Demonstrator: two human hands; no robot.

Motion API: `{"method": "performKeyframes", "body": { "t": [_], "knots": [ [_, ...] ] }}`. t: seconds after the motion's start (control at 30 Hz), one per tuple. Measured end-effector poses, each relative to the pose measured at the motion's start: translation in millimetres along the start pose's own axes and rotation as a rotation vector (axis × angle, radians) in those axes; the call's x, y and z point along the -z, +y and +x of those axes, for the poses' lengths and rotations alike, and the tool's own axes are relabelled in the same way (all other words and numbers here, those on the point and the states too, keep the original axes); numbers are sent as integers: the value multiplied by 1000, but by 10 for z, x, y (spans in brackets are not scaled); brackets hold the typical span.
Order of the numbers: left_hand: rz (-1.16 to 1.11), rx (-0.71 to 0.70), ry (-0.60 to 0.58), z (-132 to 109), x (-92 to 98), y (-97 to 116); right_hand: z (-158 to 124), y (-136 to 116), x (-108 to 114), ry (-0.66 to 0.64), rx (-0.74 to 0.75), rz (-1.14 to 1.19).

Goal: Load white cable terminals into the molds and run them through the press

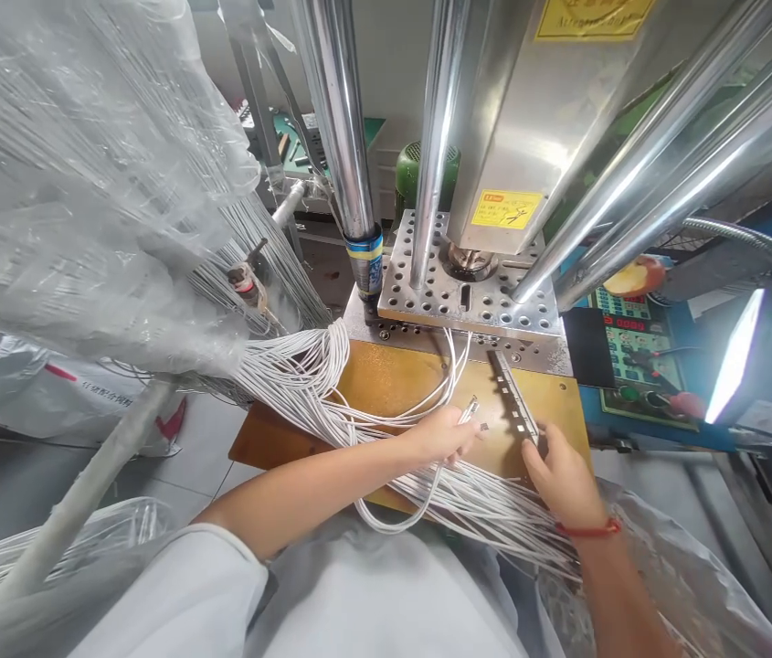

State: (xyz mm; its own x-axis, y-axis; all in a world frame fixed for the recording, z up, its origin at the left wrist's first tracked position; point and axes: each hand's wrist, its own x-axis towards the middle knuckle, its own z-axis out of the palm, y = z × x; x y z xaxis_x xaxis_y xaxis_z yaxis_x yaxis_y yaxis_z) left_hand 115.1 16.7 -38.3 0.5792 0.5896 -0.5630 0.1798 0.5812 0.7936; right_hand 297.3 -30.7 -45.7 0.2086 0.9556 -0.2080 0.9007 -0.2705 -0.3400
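My left hand [441,435] is closed round the ends of a few white cables [405,523], and small metal tips stick out past the fingers. A loop of these cables hangs below the hand. With thumb and fingers, my right hand [560,471] grips the near end of a narrow metal bar [514,398] that has small light blocks along it. The bar lies slanted over the brass-coloured plate [378,370], its far end close to the press. Beneath both hands, a thick bundle of white cables [488,512] runs across the front.
The press's drilled metal plate [419,302] stands ahead between shiny columns [339,119]. Plastic-wrapped cable bundles [118,183] hang at the left. A control panel [639,356] with buttons and a bright lamp [734,356] are at the right. Two cables reach under the press.
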Motion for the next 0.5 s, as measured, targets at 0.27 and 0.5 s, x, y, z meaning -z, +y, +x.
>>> {"method": "performKeyframes", "body": {
  "t": [0.27, 0.5],
  "knots": [
    [132, 65, 13, 207, -115, -58, -223, -133, -125, 6, 58, 235],
    [68, 30, -26, 294, -167, -169, -215, -119, -232, 106, 141, 168]
  ]
}}
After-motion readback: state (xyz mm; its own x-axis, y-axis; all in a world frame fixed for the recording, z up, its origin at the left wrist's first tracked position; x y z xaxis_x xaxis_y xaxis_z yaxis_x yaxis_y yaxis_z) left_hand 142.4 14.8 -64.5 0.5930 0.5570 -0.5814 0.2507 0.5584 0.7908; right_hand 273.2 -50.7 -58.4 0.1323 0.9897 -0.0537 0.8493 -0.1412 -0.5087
